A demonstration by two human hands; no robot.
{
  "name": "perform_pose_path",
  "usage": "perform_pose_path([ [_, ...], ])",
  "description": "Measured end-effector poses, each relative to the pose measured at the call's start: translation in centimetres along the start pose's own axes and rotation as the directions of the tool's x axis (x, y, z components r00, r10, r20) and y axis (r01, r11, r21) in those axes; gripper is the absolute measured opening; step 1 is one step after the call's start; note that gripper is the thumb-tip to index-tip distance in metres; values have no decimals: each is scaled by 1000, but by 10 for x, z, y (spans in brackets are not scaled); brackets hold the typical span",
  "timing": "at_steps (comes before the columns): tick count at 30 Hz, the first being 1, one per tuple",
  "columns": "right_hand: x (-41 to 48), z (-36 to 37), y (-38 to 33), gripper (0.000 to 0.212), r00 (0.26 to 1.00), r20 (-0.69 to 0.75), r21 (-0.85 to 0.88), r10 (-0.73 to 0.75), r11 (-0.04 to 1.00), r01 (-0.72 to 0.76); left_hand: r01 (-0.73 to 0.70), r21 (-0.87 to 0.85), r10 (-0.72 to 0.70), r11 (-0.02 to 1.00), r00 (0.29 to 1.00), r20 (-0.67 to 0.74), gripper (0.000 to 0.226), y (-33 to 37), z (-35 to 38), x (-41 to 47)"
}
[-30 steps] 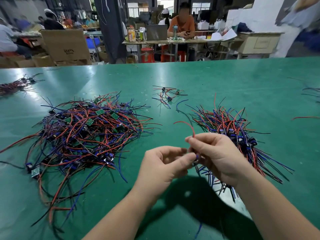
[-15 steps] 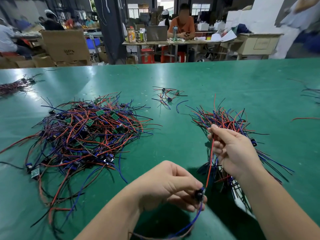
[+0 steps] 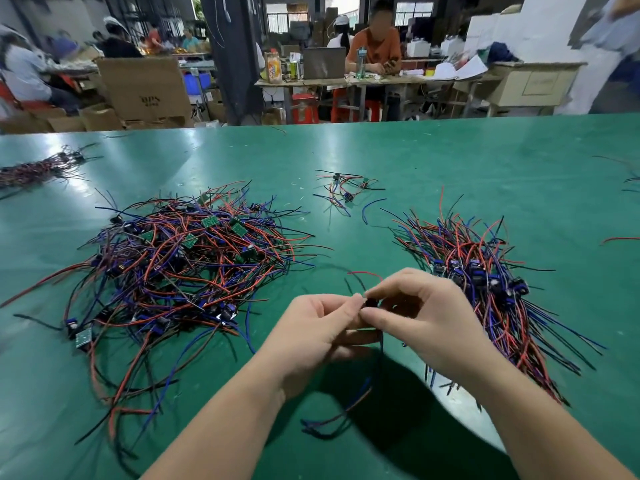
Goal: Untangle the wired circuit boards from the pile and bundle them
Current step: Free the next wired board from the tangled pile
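**Green tabletop (image 3: 450,161), one wired board (image 3: 371,303) pinched from both sides**

Workshop clutter fills the far background. I can see a cardboard box (image 3: 145,88) at the far left and a person (image 3: 375,46) in an orange shirt seated at a desk behind a laptop (image 3: 323,63).

On my feed, the tabletop takes up everything nearer than that. The tangled pile (image 3: 180,268) sprawls across its left half, a knot of red, blue and black leads with small green boards showing among them. On the right lies the sorted bundle (image 3: 485,271), its leads running roughly the same way and its dark parts gathered near the middle. Between the two and farther off sits a small cluster (image 3: 343,190) of a few wired pieces, with a loose blue wire (image 3: 372,206) just beside it. Another dark bundle (image 3: 31,169) rests at the far left edge.

Both hands meet near the centre, raised above the tabletop between pile and bundle. The left hand (image 3: 311,337) has its fingers curled, thumb and forefinger nipping the wired board from the left. The right hand (image 3: 429,317) pinches the same piece from the right with its fingertips, its other fingers bent loosely. Only a small dark part of the board shows between the fingertips. Its trailing wires (image 3: 346,407), blue and red, hang down below the hands, and their ends curl near the tabletop in the shadow. A short red lead arcs up just beyond the fingers.
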State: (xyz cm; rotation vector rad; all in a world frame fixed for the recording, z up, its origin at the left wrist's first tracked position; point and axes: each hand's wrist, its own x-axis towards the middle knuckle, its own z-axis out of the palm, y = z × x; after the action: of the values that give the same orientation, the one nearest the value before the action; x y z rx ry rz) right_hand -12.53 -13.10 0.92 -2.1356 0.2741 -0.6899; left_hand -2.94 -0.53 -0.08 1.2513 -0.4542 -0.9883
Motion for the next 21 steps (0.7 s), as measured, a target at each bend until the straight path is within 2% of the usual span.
perform_pose_path([
  [2,2,-6,1,16,993,-116,67,-22,997,30,-64,61,65,996,997,-29,17,5,-5,0],
  [3,3,-11,3,16,981,-195,85,-20,996,37,-134,198,157,971,982,-107,12,6,-11,2],
  [4,4,-17,6,17,958,-288,69,-20,997,42,-187,424,296,886,932,-207,9,8,-20,3],
  [5,5,-23,8,17,924,-380,11,-31,999,38,-154,691,461,707,841,-284,13,11,-30,4],
  [6,6,-30,11,17,886,-462,-77,-46,997,12,-22,883,595,468,747,-297,23,12,-40,4],
  [7,8,-38,15,17,850,-523,-177,-55,983,-45,143,953,656,266,698,-288,33,13,-51,4],
  [8,10,-44,19,18,829,-558,-271,-49,954,-127,300,944,651,138,691,-315,40,13,-60,5],
  [10,12,-51,26,25,824,-565,-389,33,870,-302,493,869,573,25,706,-417,34,14,-74,5],
  [12,12,-49,28,30,829,-549,-401,108,836,-375,536,843,544,33,698,-465,18,15,-81,5],
  [16,10,-39,23,28,890,-453,-344,57,909,-234,461,868,648,183,607,-459,10,22,-86,4],
  [19,8,-28,20,22,932,-361,-317,17,938,-139,270,925,785,269,495,-373,8,22,-84,2],
  [21,7,-21,19,20,954,-298,-285,29,951,-118,18,951,855,309,433,-286,7,24,-77,-1],
])
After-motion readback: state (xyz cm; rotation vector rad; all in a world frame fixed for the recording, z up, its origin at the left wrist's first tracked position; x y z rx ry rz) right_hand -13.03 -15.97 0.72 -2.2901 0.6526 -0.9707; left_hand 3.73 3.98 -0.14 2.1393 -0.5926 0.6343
